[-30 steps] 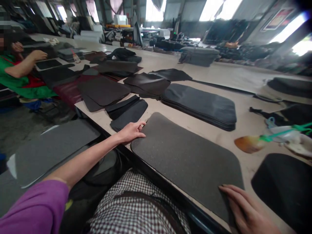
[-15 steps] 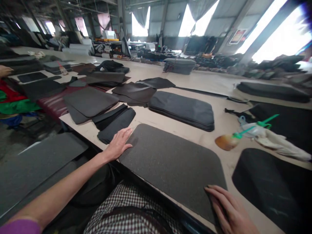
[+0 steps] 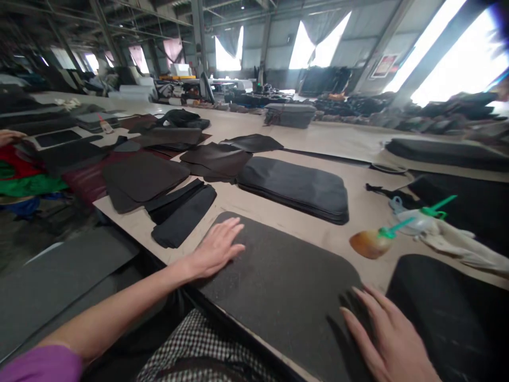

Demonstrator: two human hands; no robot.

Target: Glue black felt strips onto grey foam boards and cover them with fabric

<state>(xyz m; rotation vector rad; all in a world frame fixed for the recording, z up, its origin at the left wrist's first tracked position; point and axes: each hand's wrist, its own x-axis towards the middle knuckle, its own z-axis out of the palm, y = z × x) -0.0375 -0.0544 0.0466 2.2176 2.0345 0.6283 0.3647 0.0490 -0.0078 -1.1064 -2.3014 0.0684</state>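
A dark grey panel with rounded corners (image 3: 278,281) lies flat at the near edge of the table (image 3: 326,239). My left hand (image 3: 220,246) rests on its left end, fingers spread, thumb apart. Over the panel's right end is my right hand (image 3: 382,329), its fingers apart and nothing between them; a shadow shows beside the fingertips. Beyond the panel sits a stack of black padded pieces (image 3: 294,188). Narrow black strips (image 3: 185,215) lie to the upper left of my left hand.
On the right are a bottle of amber liquid with a green nozzle (image 3: 369,244), a pale cloth (image 3: 465,246) and a black panel (image 3: 449,318). Brown-grey sheets (image 3: 145,178) lie to the left. Another person's hand (image 3: 11,138) shows at the far left.
My left hand has moved right, further onto the panel. My right hand has shifted up and its fingers have spread. The view has tilted slightly upward.
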